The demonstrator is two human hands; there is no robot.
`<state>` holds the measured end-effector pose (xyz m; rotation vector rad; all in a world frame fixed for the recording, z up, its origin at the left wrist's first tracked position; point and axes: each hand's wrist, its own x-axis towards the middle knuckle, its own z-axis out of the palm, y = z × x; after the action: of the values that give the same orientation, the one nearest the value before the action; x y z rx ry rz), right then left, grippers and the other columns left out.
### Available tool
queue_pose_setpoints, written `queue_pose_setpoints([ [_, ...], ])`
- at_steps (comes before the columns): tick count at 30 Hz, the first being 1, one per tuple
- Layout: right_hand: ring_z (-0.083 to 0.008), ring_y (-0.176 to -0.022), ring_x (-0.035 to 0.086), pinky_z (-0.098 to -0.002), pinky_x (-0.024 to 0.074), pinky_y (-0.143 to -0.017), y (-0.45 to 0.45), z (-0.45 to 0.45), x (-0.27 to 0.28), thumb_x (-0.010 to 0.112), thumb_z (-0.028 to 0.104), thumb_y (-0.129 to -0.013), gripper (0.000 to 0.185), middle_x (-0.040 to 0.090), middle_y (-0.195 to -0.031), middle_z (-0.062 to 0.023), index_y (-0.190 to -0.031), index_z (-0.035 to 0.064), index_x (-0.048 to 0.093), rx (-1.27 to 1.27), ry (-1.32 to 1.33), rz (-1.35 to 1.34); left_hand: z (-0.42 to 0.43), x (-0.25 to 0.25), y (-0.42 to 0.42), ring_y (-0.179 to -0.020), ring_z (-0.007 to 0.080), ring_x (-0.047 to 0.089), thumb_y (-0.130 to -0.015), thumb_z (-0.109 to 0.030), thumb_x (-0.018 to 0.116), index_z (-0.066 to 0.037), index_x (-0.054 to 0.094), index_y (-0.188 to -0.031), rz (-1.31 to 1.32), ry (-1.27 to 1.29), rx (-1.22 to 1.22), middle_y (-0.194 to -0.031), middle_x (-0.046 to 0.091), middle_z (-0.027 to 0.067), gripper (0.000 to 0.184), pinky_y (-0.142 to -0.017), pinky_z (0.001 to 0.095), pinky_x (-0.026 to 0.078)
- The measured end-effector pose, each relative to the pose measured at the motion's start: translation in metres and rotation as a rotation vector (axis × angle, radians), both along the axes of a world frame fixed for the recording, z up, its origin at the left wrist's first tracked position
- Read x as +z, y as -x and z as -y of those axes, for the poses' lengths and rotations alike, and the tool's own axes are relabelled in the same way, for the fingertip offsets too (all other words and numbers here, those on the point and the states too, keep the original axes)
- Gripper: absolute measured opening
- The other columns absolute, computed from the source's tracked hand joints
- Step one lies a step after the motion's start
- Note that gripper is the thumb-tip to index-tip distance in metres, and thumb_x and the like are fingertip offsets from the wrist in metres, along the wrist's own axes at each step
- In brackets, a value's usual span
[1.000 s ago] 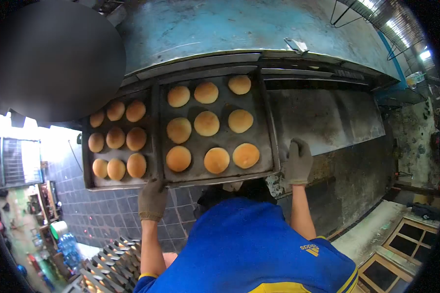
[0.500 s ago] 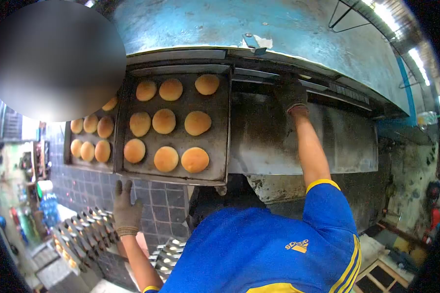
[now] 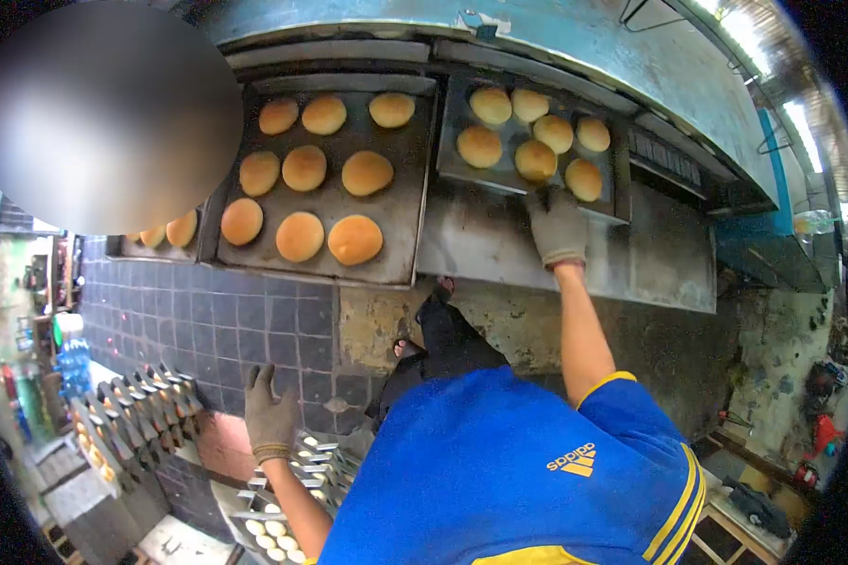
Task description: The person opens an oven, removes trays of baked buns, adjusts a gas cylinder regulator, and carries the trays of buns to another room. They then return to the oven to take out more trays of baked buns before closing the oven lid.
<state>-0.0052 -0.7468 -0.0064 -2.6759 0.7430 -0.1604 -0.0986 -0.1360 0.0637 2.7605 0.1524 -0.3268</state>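
Observation:
My right hand (image 3: 558,226), in a grey work glove, grips the front edge of a dark baking tray (image 3: 462,168) that sticks part-way out of the oven (image 3: 575,38). Golden round buns (image 3: 479,147) rest on this tray; my fingertips come close to the front ones. To its left, a larger baking tray (image 3: 396,226) carries several browned buns (image 3: 367,174) in rows. My left hand (image 3: 271,414), gloved too, hangs free over the tiled floor with its fingers apart and nothing in it.
Beneath the pulled tray runs a metal shelf (image 3: 660,268). A third tray (image 3: 155,252) of buns is at far left, partly hidden by a blurred disc. Racks (image 3: 137,414) loaded with trays stand lower left, and another rack (image 3: 278,527) holds pale dough rounds.
My right hand has come back out of the oven, and a tray of buns now shows at its mouth. My left hand has shifted slightly right and down. The view has tilted downward.

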Motion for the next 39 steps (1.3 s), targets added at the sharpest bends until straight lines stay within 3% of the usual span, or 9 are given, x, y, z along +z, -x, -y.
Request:
queue_pose_setpoints([
  [8,-0.0438,-0.114,0.076,-0.0537,0.0594,-0.099,0.18,-0.107,0.042,0.078,0.045,-0.104,0.047,0.077,-0.123,-0.0232,-0.129,0.0046,0.076,-0.103,-0.184,-0.015,-0.005,-0.035,0.096,-0.155,0.0417,0.058,-0.098,-0.024,0.079,-0.003,0.067,-0.155,-0.079,0.095,-0.007,-0.166,0.062,0.0242,0.062,-0.126,0.0488,0.049],
  [10,-0.0413,-0.114,0.078,-0.0504,0.06,-0.101,0.201,-0.117,0.049,0.077,0.045,-0.104,0.047,0.077,-0.123,-0.0229,-0.129,0.0046,0.077,-0.092,-0.234,-0.006,-0.003,-0.035,0.111,-0.155,0.0417,0.058,-0.098,-0.025,0.079,-0.003,0.067,-0.155,-0.17,0.265,0.072,-0.166,0.061,0.0238,0.062,-0.125,0.0489,0.051],
  [15,-0.0382,-0.119,0.079,-0.0483,0.0604,-0.104,0.214,-0.116,0.081,0.075,0.046,-0.105,0.05,0.08,-0.134,-0.0212,-0.135,0.006,0.077,-0.02,-0.25,-0.222,-0.021,-0.067,0.162,-0.156,0.0428,0.056,-0.099,-0.028,0.079,-0.004,0.067,-0.155,-0.151,0.198,0.109,-0.166,0.06,0.0245,0.062,-0.128,0.0471,0.048],
  [19,-0.0389,-0.114,0.081,-0.0483,0.0619,-0.103,0.15,-0.118,0.121,0.076,0.04,-0.106,0.047,0.08,-0.135,-0.02,-0.14,0.0059,0.076,0.2,-0.147,-0.221,-0.029,-0.094,0.188,-0.156,0.0425,0.057,-0.099,-0.026,0.078,-0.004,0.067,-0.155,-0.213,0.358,0.256,-0.165,0.062,0.0243,0.061,-0.129,0.0469,0.047],
  [22,-0.0414,-0.117,0.078,-0.052,0.0608,-0.106,0.102,-0.12,0.099,0.083,0.03,-0.101,0.045,0.079,-0.137,-0.0176,-0.141,0.0105,0.076,0.488,-0.138,-0.105,-0.017,-0.094,0.188,-0.153,0.0417,0.059,-0.1,-0.021,0.077,-0.003,0.067,-0.155,-0.236,0.371,0.308,-0.162,0.064,0.024,0.059,-0.129,0.047,0.047],
  [24,-0.0441,-0.13,0.071,-0.056,0.056,-0.113,0.064,-0.122,0.084,0.089,0.031,-0.092,0.049,0.075,-0.144,-0.0152,-0.137,0.0162,0.078,1.082,0.216,-0.042,-0.012,-0.091,0.184,-0.151,0.0419,0.061,-0.1,-0.018,0.077,-0.004,0.068,-0.154,-0.257,0.29,0.25,-0.158,0.066,0.0236,0.057,-0.128,0.0474,0.047],
  [27,-0.0453,-0.139,0.063,-0.0583,0.0516,-0.117,0.038,-0.134,0.064,0.09,0.033,-0.085,0.05,0.071,-0.149,-0.0124,-0.132,0.0202,0.08,1.345,0.376,-0.149,-0.014,-0.108,0.197,-0.15,0.0427,0.061,-0.101,-0.018,0.076,-0.005,0.069,-0.152,-0.195,0.321,0.309,-0.159,0.066,0.0238,0.054,-0.127,0.047,0.048],
  [31,-0.042,-0.139,0.063,-0.0581,0.0516,-0.114,0.02,-0.149,0.053,0.088,0.035,-0.085,0.044,0.072,-0.147,-0.0092,-0.127,0.0231,0.081,1.548,0.477,-0.182,-0.017,-0.115,0.219,-0.152,0.0425,0.06,-0.099,-0.016,0.076,-0.007,0.07,-0.151,-0.172,0.323,0.357,-0.162,0.064,0.0216,0.054,-0.128,0.0472,0.048],
  [39,-0.0403,-0.136,0.064,-0.0564,0.0533,-0.11,0.009,-0.16,0.041,0.084,0.034,-0.089,0.04,0.075,-0.136,-0.0094,-0.127,0.0228,0.081,1.664,0.443,-0.196,-0.021,-0.135,0.244,-0.153,0.0409,0.06,-0.099,-0.018,0.074,-0.008,0.069,-0.154,-0.24,0.358,0.475,-0.165,0.062,0.0215,0.056,-0.129,0.046,0.047],
])
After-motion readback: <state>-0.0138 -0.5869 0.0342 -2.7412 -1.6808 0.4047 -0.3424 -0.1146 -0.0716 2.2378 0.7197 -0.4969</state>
